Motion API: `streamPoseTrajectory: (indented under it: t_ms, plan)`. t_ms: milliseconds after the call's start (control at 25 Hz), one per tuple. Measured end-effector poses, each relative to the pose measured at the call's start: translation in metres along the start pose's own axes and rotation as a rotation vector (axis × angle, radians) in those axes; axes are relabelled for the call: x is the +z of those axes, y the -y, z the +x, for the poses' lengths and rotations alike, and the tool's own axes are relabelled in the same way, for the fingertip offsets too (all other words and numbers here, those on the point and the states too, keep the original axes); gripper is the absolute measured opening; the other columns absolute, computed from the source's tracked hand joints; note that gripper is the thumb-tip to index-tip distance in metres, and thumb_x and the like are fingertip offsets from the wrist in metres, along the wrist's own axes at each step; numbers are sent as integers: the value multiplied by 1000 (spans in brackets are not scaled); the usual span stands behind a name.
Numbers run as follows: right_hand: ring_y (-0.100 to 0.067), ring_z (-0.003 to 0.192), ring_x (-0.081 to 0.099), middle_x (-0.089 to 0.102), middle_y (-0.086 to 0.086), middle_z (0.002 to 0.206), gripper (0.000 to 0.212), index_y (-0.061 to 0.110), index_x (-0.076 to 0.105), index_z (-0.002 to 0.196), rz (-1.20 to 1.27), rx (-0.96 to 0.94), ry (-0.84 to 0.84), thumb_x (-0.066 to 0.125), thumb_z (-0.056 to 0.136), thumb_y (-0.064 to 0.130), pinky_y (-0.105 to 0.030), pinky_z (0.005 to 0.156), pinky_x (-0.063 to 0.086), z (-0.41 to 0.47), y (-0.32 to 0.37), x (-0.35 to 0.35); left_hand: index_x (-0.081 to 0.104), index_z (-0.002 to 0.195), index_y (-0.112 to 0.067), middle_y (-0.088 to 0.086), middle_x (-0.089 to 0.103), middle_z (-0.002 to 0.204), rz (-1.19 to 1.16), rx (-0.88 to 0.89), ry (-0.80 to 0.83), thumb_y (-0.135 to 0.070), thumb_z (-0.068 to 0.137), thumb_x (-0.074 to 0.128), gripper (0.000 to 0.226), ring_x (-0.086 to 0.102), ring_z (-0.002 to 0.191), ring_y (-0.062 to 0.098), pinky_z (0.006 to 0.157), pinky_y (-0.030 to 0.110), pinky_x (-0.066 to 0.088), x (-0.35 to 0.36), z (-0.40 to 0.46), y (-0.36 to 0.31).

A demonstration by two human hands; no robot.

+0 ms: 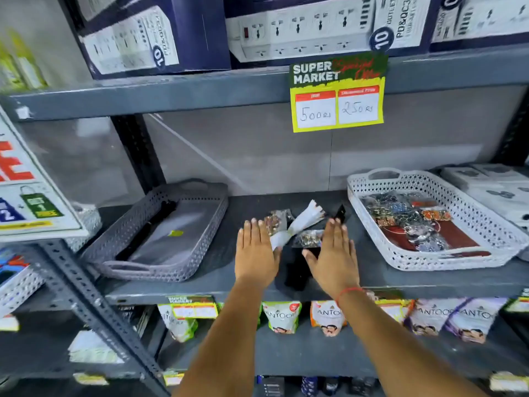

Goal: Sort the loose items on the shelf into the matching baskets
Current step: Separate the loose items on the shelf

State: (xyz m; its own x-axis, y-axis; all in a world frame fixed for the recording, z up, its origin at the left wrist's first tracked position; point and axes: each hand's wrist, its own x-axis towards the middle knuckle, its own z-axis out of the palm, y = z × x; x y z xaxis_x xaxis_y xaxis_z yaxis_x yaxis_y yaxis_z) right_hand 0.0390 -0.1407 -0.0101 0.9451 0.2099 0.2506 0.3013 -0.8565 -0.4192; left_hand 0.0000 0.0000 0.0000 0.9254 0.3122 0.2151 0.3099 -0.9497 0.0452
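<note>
On the dark shelf (246, 287) lies a small pile of loose items: a clear packet of trinkets (275, 222), a white paper-wrapped bundle (297, 223), another clear packet (309, 238) and black pieces (297, 270). My left hand (255, 255) is flat and open at the pile's left side. My right hand (333, 257) is flat and open at its right side. Neither hand holds anything. A grey basket (200, 253) stands to the left with a black item (164, 210) and a grey packet inside. A white basket (360, 202) to the right holds several jewellery packets.
A yellow price sign (337, 93) hangs from the shelf above, under boxes of power strips (300, 27). White boxes (492, 184) sit at the far right. Snack pouches (282, 316) line the shelf below. A slanted sign (25, 190) and metal upright (86, 305) stand at left.
</note>
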Motion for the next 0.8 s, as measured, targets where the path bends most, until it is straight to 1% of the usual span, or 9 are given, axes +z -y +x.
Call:
streamPoseTrajectory:
  t_ms: [40, 80, 160, 240, 320, 400, 520, 720, 800]
  plan:
    - [-29, 148, 11, 9, -13, 161, 88, 5, 2, 151, 91, 138, 92, 52, 89, 42, -40, 120, 17, 6, 0, 4, 14, 151, -2, 17, 18, 159, 17, -60, 124, -43, 98, 24, 67, 13, 148, 31, 122, 41, 8, 5, 8, 2]
    - [-32, 147, 15, 13, -13, 160, 92, 6, 0, 151, 165, 230, 162, 56, 87, 41, -40, 118, 21, 10, 1, 3, 20, 149, -3, 17, 26, 156, 15, -84, 223, -41, 98, 29, 64, 20, 146, 32, 121, 42, 13, 6, 11, 1]
    - [-36, 142, 25, 23, -16, 156, 97, 9, 0, 152, 255, 344, 226, 62, 84, 39, -43, 113, 28, 16, -3, 10, 38, 140, -6, 15, 44, 144, 54, -100, 291, -39, 98, 35, 54, 38, 135, 32, 114, 42, 28, 16, 21, 3]
    - [-37, 138, 30, 28, -18, 153, 98, 9, 0, 152, 315, 410, 275, 64, 82, 34, -43, 110, 31, 24, -3, 16, 47, 133, -9, 12, 53, 136, 64, -97, 311, -39, 97, 39, 47, 47, 127, 31, 107, 43, 34, 21, 30, -1]
    - [-37, 133, 39, 34, -19, 150, 89, 9, 5, 151, 353, 458, 279, 61, 83, 22, -42, 106, 37, 35, -9, 22, 52, 129, -11, 10, 55, 132, 69, -107, 312, -37, 96, 42, 43, 51, 123, 30, 103, 44, 36, 26, 37, -6]
    - [-38, 124, 50, 45, -20, 142, 72, 8, 17, 146, 383, 505, 265, 54, 84, 11, -41, 98, 45, 40, -13, 21, 56, 124, -13, 8, 58, 128, 103, -95, 275, -37, 96, 44, 39, 54, 119, 29, 100, 43, 37, 31, 38, -12]
    - [-39, 117, 56, 56, -23, 130, 54, 2, 34, 137, 399, 552, 284, 50, 86, 5, -39, 92, 48, 46, -18, 17, 62, 118, -15, 7, 64, 119, 95, -95, 248, -29, 94, 48, 31, 60, 111, 27, 95, 38, 39, 33, 42, -21]
    - [-40, 108, 63, 62, -28, 122, 34, -6, 59, 116, 435, 640, 280, 53, 84, 4, -43, 91, 53, 56, -25, 15, 67, 106, -12, 11, 69, 113, -270, -306, 283, -24, 89, 53, 25, 64, 107, 30, 91, 34, 47, 22, 47, -30]
    - [-40, 110, 62, 63, -30, 120, 32, -10, 62, 112, 448, 652, 239, 54, 84, 4, -43, 92, 52, 60, -28, 9, 69, 101, -11, 12, 70, 110, -397, -362, 283, -24, 87, 55, 24, 65, 103, 32, 85, 33, 50, 16, 49, -34]
